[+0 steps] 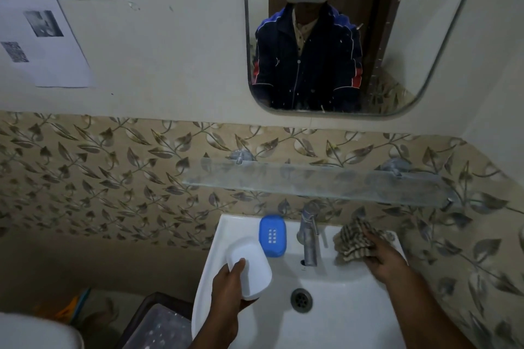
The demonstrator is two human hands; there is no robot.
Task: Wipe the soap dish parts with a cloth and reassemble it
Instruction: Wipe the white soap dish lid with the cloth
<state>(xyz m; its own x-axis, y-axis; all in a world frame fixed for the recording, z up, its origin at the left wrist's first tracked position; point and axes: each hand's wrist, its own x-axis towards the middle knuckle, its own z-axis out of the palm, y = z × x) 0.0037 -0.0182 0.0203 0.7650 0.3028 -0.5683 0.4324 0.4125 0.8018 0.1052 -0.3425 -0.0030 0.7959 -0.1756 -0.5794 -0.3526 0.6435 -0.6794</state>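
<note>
Over a white sink (354,300), left hand (226,289) clasps the white tray (251,266), blue insert (272,235) on the rim, right hand (382,256) closing on the cloth (351,241): best bunch it firmly before wiping.

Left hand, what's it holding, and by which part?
The left hand holds the white soap dish part by its near end, thumb on top, above the sink.

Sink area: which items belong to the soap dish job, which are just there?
Job: white dish part in left hand; blue slotted part on sink; checked cloth under right hand.
Bystanders: tap, glass shelf, mirror, wall papers.
</note>
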